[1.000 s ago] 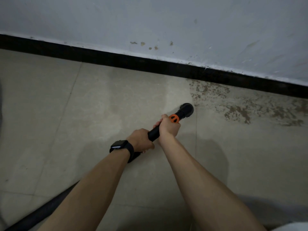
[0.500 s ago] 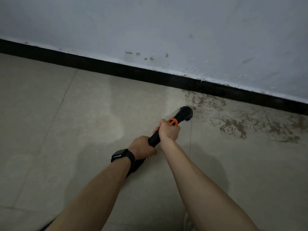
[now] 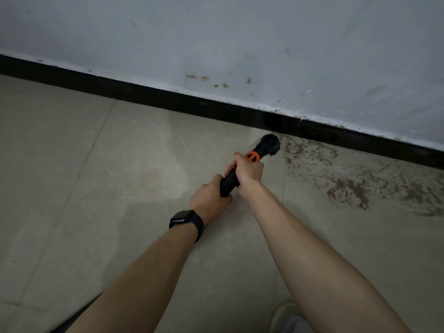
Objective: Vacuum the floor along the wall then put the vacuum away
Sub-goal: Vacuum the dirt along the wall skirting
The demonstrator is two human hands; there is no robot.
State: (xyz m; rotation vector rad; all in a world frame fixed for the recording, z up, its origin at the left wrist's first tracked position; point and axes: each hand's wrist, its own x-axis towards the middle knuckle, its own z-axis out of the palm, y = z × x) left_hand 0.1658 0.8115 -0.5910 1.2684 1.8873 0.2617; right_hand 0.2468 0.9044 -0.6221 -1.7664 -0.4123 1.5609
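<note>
Head view, looking down past two bare forearms stretched forward.

Gripping a black plastic vacuum wand [image 3: 229, 182] two-handed near the middle of the frame. Left hand [image 3: 209, 200] wrapped round the near end of the tube, fingers curled under and out of sight. Right hand [image 3: 249, 173] clamped round the tube just ahead of the left, knuckles up, fingers folded over the far side, touching a bright orange plastic collar [image 3: 252, 157]. No gap to speak of between the two hands.

Beyond the collar, a round black brush nozzle [image 3: 271, 143], angled away and to the right, down at the beige tiled floor [image 3: 120, 176] and just beside the glossy black skirting board [image 3: 168, 98]. Contact with the skirting impossible to tell.

Immediately right of the nozzle, a mottled brown patch of dirt [image 3: 348, 183] spreading along the foot of the skirting.

Above the skirting, a pale grey-white painted wall [image 3: 216, 32] with a few small brown spots [image 3: 206, 79].

On the left wrist, a black square-faced smartwatch [image 3: 183, 217] on a black band.

At the bottom edge, between the forearms, the toe of a light grey shoe [image 3: 286, 316].
</note>
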